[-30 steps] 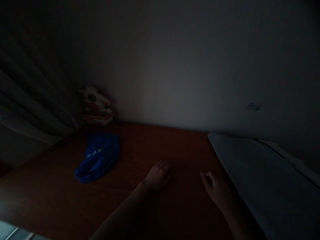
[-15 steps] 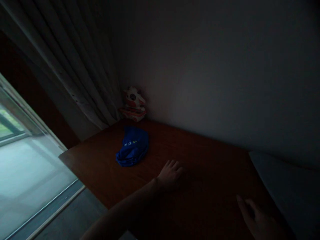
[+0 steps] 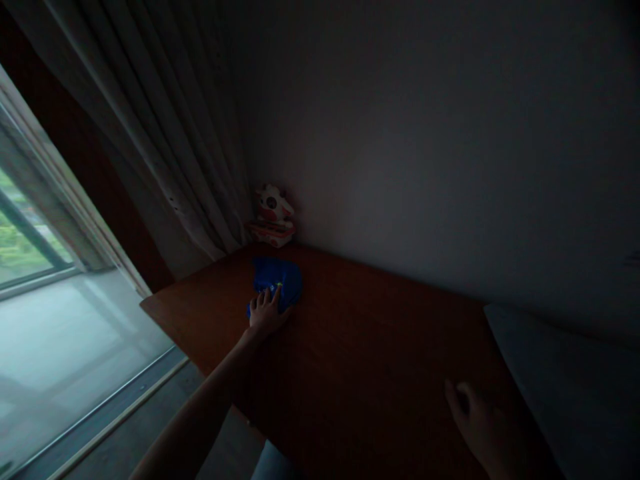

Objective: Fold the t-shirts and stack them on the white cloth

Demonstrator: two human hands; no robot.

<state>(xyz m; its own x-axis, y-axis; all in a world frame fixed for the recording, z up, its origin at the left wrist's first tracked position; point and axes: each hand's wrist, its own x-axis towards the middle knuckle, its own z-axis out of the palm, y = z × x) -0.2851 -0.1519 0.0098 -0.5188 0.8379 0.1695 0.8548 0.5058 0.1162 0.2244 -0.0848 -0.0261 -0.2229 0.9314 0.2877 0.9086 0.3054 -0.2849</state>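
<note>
Because the blue cloth [image 3: 283,279] lies at the far corner of the desk [image 3: 380,347], the left hand [image 3: 265,312] is at full stretch, fingers flat on it. The right hand [image 3: 477,420] rests loosely curled, seemingly empty.

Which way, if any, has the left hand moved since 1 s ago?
Yes. The left hand went forward-left over the brown wooden table onto the crumpled blue cloth; earlier it lay apart, right of it.
</note>
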